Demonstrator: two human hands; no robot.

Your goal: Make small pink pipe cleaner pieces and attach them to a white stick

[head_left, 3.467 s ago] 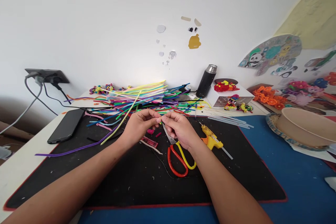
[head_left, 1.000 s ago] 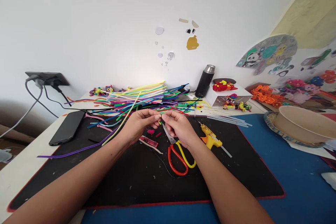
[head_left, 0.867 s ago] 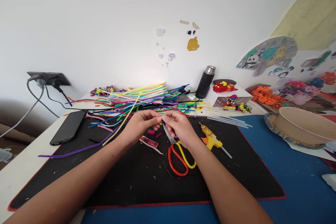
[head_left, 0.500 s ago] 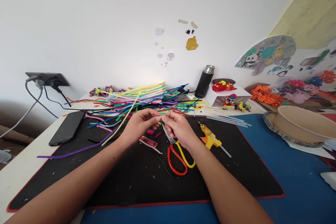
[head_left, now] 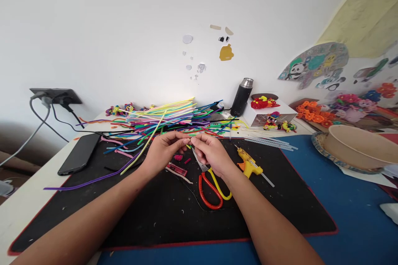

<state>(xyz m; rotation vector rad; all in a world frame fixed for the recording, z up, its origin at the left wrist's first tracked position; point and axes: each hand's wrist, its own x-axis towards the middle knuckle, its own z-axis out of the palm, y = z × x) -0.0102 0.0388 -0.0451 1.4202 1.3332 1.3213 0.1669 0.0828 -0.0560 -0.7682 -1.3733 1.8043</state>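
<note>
Over the black mat, my left hand and my right hand meet fingertip to fingertip, each in a pinch. A small yellow-green piece of pipe cleaner peeks out between them; the fingers hide most of it. Scissors with one red and one yellow handle lie below my right hand, their blades partly under it. Beside my left hand are a small magenta curl and a dark pink clip-like piece. To the right rests a yellow glue gun with a glue stick in its back.
Behind my hands is a heap of colourful pipe cleaners. A phone lies at left. A black flask stands near a white box with small pipe cleaner figures. Clear glue sticks and a round beige bowl are at right.
Both hands stay pinched together at almost the same spot, with only slight finger movement. The view has shifted very slightly; nothing on the mat has visibly moved.
</note>
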